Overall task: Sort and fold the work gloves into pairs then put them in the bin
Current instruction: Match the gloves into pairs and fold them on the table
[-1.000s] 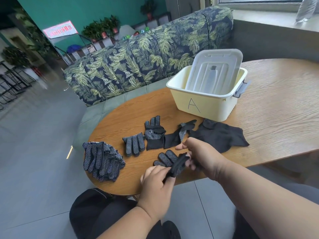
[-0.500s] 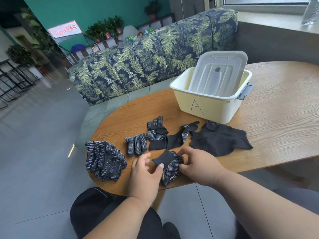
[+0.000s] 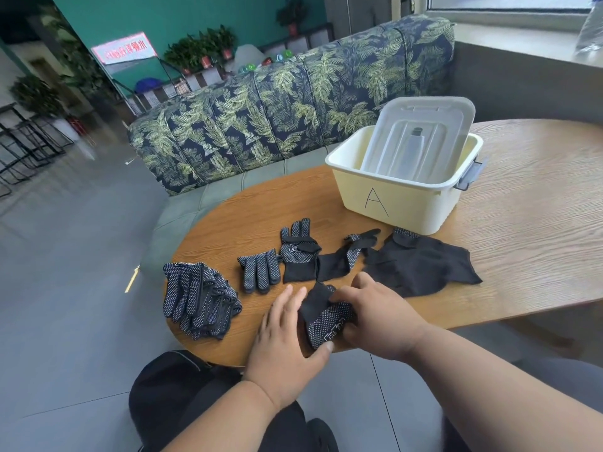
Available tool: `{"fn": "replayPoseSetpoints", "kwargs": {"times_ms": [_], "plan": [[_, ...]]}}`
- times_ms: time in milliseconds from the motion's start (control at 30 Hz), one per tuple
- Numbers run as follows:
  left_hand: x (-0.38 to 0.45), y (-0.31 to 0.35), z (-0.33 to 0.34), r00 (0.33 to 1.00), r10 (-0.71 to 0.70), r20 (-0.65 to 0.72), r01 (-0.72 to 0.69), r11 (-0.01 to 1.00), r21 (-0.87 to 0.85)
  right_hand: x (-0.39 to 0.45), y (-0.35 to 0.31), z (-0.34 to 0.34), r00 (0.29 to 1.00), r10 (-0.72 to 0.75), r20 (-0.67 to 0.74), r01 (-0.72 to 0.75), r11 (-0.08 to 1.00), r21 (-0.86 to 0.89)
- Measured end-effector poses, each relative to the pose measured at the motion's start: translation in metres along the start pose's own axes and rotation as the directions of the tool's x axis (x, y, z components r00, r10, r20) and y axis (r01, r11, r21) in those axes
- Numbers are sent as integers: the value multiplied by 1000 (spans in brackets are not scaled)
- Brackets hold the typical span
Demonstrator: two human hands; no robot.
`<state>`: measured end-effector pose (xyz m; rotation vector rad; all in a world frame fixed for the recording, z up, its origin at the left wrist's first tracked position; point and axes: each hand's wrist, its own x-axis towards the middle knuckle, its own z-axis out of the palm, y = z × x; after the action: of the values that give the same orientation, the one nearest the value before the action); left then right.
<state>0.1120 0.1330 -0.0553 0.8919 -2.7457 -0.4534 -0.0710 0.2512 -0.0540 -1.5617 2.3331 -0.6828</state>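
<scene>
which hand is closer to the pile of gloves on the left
Left. The left hand lies just right of the pile of gloves; the right hand is farther right, across the folded glove.

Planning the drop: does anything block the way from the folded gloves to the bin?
Yes. A lid stands tilted inside the bin, filling most of its opening. Loose gloves lie on the table between the folded gloves and the bin.

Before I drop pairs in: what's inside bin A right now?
Inside the bin, only its clear lid shows, standing tilted against the far wall. No gloves visible, but the floor is hidden by the near wall and the lid.
</scene>
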Motion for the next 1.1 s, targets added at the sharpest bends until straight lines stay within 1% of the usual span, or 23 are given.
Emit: {"fn": "replayPoseSetpoints", "kwargs": {"times_ms": [67,133,167,267,367,433,533,633,700,733,767,833,900,933,1000,1067,1100], "plan": [[-2,-5,2,994,106,-35,-105,994,15,0,0,-1,1000,-1,14,1,1000,10],[-3,-10,5,978,210,7,-210,975,70,0,0,-1,1000,-3,27,3,1000,3],[-3,-12,6,974,225,43,-228,970,85,0,0,-1,1000,-9,29,9,1000,-5],[0,-16,6,974,155,165,-176,977,120,1,0,0,1000,-20,22,21,1000,-18],[6,-13,1,968,111,226,-149,975,161,1,0,0,1000,-23,-4,23,1000,0],[9,-12,-2,963,95,251,-138,978,159,1,0,0,999,-24,-30,24,999,24],[14,-18,-1,974,95,207,-103,994,32,2,1,1,998,-20,-66,25,998,64],[19,-20,1,996,59,70,-48,989,-140,3,2,3,993,-38,-108,51,992,115],[22,-15,-1,1000,-10,-14,6,959,-283,6,2,3,985,-62,-160,88,983,158],[23,-11,-3,998,-55,-10,47,925,-377,6,2,3,981,-58,-183,96,975,202],[23,-5,-5,996,-89,24,90,871,-483,7,1,2,979,-39,-200,92,960,264],[24,9,-11,989,-106,100,146,710,-689,8,-1,-1,980,21,-197,64,909,412],[25,24,-18,982,-105,157,189,539,-821,8,-3,-3,984,70,-162,36,821,569],[25,29,-21,978,-111,179,211,489,-847,8,-3,-4,985,95,-141,19,762,647],[25,37,-21,966,-154,206,255,458,-852,8,-3,-4,985,142,-97,-20,657,754],[25,37,-18,946,-220,238,311,406,-860,9,-3,-3,989,138,-46,-45,593,804],[25,36,-17,931,-247,271,346,353,-869,9,-2,-1,990,138,-26,-59,576,815]]}}
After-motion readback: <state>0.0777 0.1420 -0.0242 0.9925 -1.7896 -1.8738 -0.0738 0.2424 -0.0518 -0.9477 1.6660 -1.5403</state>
